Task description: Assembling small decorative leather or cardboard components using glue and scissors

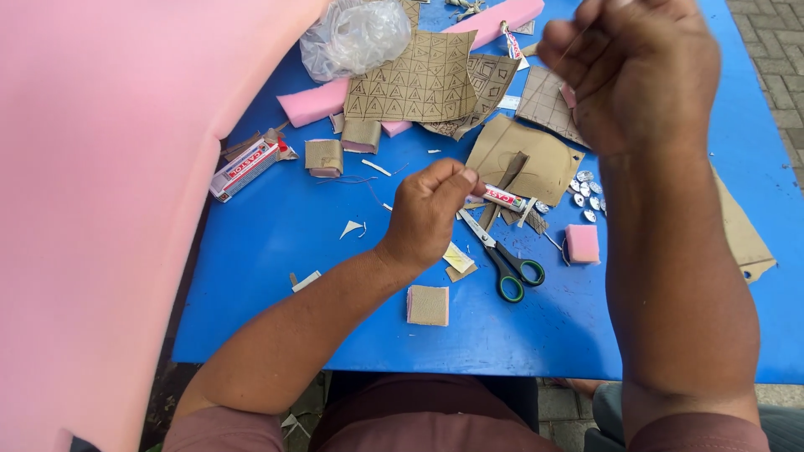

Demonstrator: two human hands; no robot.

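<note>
My left hand (pixel 431 209) is closed over the blue table (pixel 276 243), its fingertips pinched on something small that I cannot make out. My right hand (pixel 641 71) is raised high at the upper right, fingers pinched together; a very thin thread seems to run from it down toward the left hand. Just right of the left hand lie a small glue tube (pixel 502 198) and green-handled scissors (pixel 502 264). A small square of tan material backed with pink foam (pixel 428 305) lies near the table's front edge.
A big pink foam sheet (pixel 100 209) covers the left side. Tan sheets marked with triangles (pixel 414 79), a pink foam strip (pixel 314 102), a clear plastic bag (pixel 352 35), a glue box (pixel 243 167), silver discs (pixel 586 191) and a pink foam cube (pixel 582 243) lie on the table.
</note>
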